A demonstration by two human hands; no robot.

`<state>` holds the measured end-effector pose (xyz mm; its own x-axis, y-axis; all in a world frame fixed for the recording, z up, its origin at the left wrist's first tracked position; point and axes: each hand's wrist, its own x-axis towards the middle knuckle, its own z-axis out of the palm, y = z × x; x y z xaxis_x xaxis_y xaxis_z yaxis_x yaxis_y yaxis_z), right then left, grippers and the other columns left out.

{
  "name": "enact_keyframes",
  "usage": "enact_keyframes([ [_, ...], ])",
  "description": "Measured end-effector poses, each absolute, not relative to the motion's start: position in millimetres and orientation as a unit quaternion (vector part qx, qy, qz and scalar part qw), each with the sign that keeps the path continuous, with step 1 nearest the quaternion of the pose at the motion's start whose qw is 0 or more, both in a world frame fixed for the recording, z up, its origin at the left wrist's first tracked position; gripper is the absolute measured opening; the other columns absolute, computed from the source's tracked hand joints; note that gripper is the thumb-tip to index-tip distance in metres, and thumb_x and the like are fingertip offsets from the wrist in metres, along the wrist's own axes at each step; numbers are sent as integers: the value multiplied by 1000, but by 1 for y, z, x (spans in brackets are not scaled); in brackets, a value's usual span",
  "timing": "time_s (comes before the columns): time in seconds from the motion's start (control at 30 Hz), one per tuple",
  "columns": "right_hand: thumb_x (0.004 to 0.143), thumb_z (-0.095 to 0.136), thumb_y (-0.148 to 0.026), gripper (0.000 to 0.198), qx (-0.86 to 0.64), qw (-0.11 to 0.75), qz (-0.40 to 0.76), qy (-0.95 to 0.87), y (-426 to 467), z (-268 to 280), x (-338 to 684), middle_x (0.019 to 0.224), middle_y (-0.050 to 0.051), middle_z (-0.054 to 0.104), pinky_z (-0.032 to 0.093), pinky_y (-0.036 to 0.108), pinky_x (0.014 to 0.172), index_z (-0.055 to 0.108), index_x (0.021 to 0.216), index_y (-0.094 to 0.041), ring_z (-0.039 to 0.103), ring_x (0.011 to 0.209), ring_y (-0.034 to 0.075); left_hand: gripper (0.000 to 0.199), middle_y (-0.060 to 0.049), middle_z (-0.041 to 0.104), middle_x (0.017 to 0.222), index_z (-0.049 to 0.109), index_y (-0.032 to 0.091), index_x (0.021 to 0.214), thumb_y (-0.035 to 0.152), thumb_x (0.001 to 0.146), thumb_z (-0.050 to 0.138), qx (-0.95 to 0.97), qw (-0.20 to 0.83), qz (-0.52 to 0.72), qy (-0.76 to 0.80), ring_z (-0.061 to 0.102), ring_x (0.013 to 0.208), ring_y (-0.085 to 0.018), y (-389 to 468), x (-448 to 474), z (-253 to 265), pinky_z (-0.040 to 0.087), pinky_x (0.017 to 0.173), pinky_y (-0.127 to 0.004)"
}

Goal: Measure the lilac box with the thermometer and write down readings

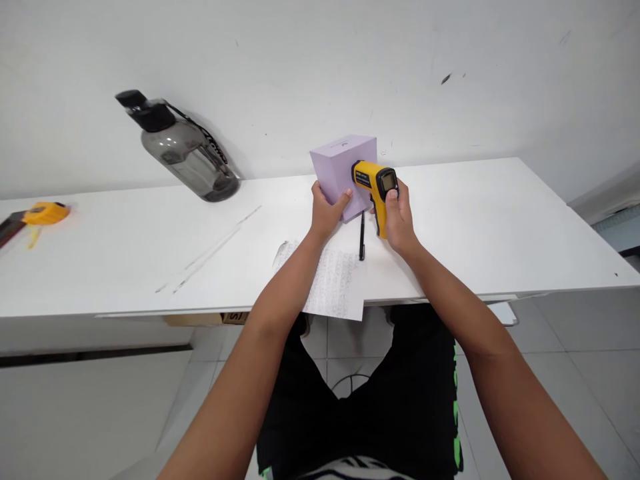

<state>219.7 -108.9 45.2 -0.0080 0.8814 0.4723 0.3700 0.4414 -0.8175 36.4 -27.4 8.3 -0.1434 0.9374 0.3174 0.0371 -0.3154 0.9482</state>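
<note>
My left hand [327, 210] grips a lilac box [333, 177] at its lower left side, thumb across the face towards me. The box is tilted over the white table. Wrapped round the handle of a yellow and black infrared thermometer [373, 180] is my right hand [401, 217], its thumb by the small screen. The thermometer's nose is against or very close to the box; I cannot tell which. A black pen [362, 237] lies below the box, its lower end over a sheet of paper [337, 287] with dense markings. My left forearm covers part of the sheet.
A grey see-through bottle [187, 157] with a black cap and strap stands at the back left by the wall [310, 67]. On the far left of the white table [500, 227] lies a yellow and black tool [45, 213], blurred. The paper overhangs the table's front edge.
</note>
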Motion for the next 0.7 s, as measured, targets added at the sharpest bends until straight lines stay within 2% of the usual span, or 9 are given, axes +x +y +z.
enact_keyframes([
  [0.23, 113, 29, -85, 81, -519, 580, 242, -579, -101, 42, 226, 149, 16, 65, 68, 57, 106, 41, 177, -37, 72, 135, 36, 102, -19, 67, 155, 50, 30, 147, 82, 73, 96, 555, 362, 581, 472, 60, 159, -42, -29, 34, 13, 55, 131, -57],
  [0.37, 113, 16, -84, 85, -559, 584, 219, -546, -97, 43, 234, 141, 17, 68, 67, 58, 101, 38, 177, -32, 75, 125, 36, 96, -18, 69, 153, 53, 30, 144, 80, 74, 96, 538, 370, 593, 471, 63, 156, -41, -22, 31, 12, 57, 129, -55],
  [0.47, 114, 17, -81, 82, -625, 508, 170, -568, -99, 47, 243, 140, 18, 72, 65, 59, 100, 41, 174, -31, 76, 122, 37, 92, -17, 70, 151, 54, 30, 140, 78, 74, 97, 515, 376, 607, 474, 66, 152, -39, -19, 30, 12, 57, 129, -55],
  [0.57, 115, 27, -74, 74, -684, 401, 116, -598, -101, 52, 251, 146, 20, 73, 62, 59, 105, 46, 170, -28, 73, 129, 40, 93, -18, 69, 152, 52, 30, 142, 75, 74, 98, 512, 368, 608, 482, 66, 153, -39, -21, 29, 14, 56, 130, -55],
  [0.7, 113, 37, -70, 75, -707, 320, 75, -626, -97, 54, 257, 155, 24, 70, 61, 58, 107, 45, 171, -24, 69, 135, 43, 105, -17, 63, 161, 49, 32, 152, 71, 70, 102, 544, 313, 591, 507, 57, 162, -41, -27, 28, 16, 47, 137, -57],
])
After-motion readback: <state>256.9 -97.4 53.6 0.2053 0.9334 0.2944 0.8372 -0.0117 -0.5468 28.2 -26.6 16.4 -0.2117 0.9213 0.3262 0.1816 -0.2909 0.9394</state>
